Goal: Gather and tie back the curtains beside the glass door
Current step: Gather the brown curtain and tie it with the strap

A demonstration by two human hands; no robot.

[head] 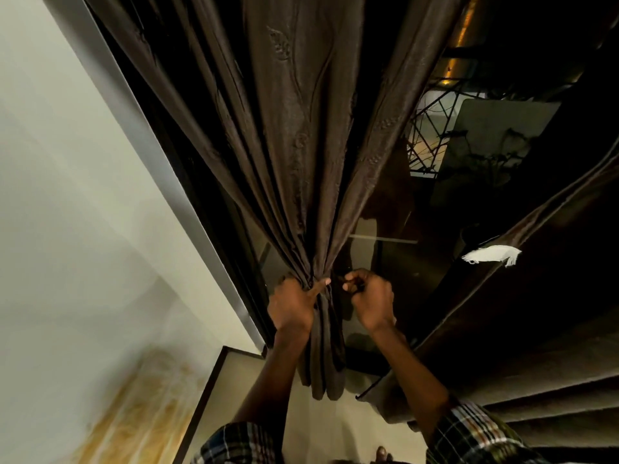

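A dark brown curtain [294, 145] hangs in front of the glass door [395, 262], bunched into a narrow waist near the middle of the view. My left hand [293, 304] is wrapped around that waist, thumb pressed across the folds. My right hand [370, 301] is closed just to the right of the bunch, pinching a thin dark tie [341, 281] that runs toward the gathered cloth. Below the hands the curtain's tail [323, 363] hangs loose to the floor. A second brown curtain [522, 296] spreads out at the right.
A pale wall [73, 195] and the grey door frame [174, 169] run down the left. A white tag [490, 254] sticks out of the right curtain. A dark-edged pale floor [241, 380] lies below. Reflections show in the glass.
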